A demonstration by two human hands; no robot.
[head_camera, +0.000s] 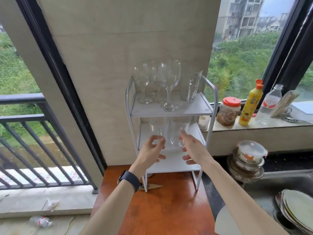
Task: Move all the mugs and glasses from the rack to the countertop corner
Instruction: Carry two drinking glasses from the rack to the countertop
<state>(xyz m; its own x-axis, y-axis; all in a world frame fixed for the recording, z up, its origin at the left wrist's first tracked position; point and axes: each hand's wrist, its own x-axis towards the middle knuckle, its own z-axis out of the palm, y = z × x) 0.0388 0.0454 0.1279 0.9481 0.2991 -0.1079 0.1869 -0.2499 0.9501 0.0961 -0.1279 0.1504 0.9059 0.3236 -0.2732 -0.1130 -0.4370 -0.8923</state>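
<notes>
A white three-shelf rack (171, 112) stands on the orange-brown countertop (162, 207) against the wall. Its top shelf holds several clear wine glasses (170, 85) and a tall patterned tumbler (194, 87). On the middle shelf, my left hand (153, 150) is closed around the base of a tall clear glass (158, 126). My right hand (192, 146) grips the handle of a clear glass mug (178, 133) beside it. Both pieces are at the front of the middle shelf. The bottom shelf shows nothing on it.
The windowsill to the right carries a red-lidded jar (228, 112), a yellow squeeze bottle (249, 106) and a water bottle (269, 104). Stacked bowls with a lidded container (249, 160) sit right of the rack. Plates (298, 209) lie in the sink. A railing is at left.
</notes>
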